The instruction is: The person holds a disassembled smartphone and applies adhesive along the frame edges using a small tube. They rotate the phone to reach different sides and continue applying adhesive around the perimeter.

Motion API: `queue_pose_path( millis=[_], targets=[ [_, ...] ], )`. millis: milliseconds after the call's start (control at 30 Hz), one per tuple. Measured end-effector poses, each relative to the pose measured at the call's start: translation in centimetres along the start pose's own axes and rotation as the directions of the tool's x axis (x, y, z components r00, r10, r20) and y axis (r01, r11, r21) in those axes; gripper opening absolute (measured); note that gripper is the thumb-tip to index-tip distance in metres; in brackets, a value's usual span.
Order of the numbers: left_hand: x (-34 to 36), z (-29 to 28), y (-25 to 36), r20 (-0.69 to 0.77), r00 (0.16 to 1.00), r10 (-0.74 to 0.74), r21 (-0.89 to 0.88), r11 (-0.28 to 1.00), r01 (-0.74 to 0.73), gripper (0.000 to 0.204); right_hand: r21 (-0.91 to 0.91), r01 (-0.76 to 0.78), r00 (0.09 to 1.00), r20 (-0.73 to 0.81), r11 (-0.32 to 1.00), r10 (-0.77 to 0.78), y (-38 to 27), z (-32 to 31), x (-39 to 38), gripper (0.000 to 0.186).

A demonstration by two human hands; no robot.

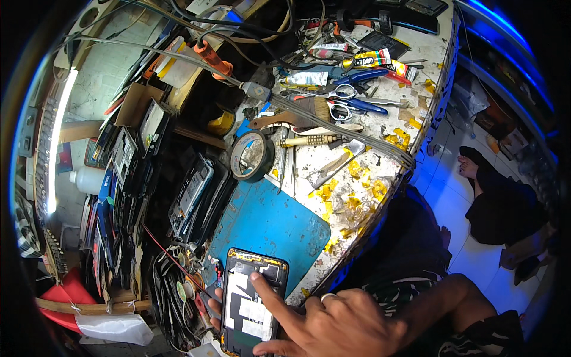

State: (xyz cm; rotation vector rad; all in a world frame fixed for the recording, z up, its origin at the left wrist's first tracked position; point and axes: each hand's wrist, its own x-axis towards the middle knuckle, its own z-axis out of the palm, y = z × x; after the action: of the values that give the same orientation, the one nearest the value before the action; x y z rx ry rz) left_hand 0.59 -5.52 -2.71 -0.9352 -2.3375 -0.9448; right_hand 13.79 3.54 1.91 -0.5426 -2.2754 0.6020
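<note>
An opened phone (242,284), its inside facing up, lies tilted over the near part of a blue work mat (267,220). It has a black frame, white patches and yellow-orange bits along its top edge. Fingertips of my left hand (216,307) wrap its left edge; the rest of that hand is hidden beneath it. From the lower right reaches my right hand (345,321), with a ring on one finger. Its index finger stretches out to the phone's upper middle, seemingly touching it, and the thumb is spread near the lower right corner. It holds nothing.
Beyond the mat lie a tape roll (251,156), a brush (297,114), scissors (342,101) and glue tubes (372,58). Yellow tape scraps (357,172) litter the bench. Stacked phone parts (193,196) stand left. A cable (357,140) crosses the bench. Another person's foot (468,168) shows at right.
</note>
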Motion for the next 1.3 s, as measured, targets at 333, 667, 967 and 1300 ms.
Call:
queue_pose_path(
  millis=[333, 667, 967, 1300],
  targets=[
    [-1.2, 1.1, 0.8, -0.14, 0.99, -0.011, -0.195, 0.981, -0.016, 0.108, 0.431, -0.026, 0.995, -0.076, 0.902, 0.065, 4.4, -0.6, 3.2, 0.044],
    [-2.2, -1.5, 0.4, 0.1, 0.985, 0.143, 0.152, 0.976, -0.157, 0.123, 0.696, -0.268, 0.949, 0.308, 0.666, 0.059, 7.1, 0.3, 4.1, 0.022],
    [-1.4, -1.6, 1.3, 0.156, 0.976, 0.154, 0.146, 0.973, -0.177, 0.12, 0.341, 0.053, 0.995, 0.064, 0.938, -0.079, 6.8, 0.1, 3.3, 0.019],
    [-0.2, -0.1, 2.1, 0.15, 0.977, -0.154, -0.83, 0.517, 0.209, 0.137, 0.682, 0.003, 1.0, 0.017, 0.731, -0.02, 9.1, -1.5, 3.0, 0.012]
  ],
)
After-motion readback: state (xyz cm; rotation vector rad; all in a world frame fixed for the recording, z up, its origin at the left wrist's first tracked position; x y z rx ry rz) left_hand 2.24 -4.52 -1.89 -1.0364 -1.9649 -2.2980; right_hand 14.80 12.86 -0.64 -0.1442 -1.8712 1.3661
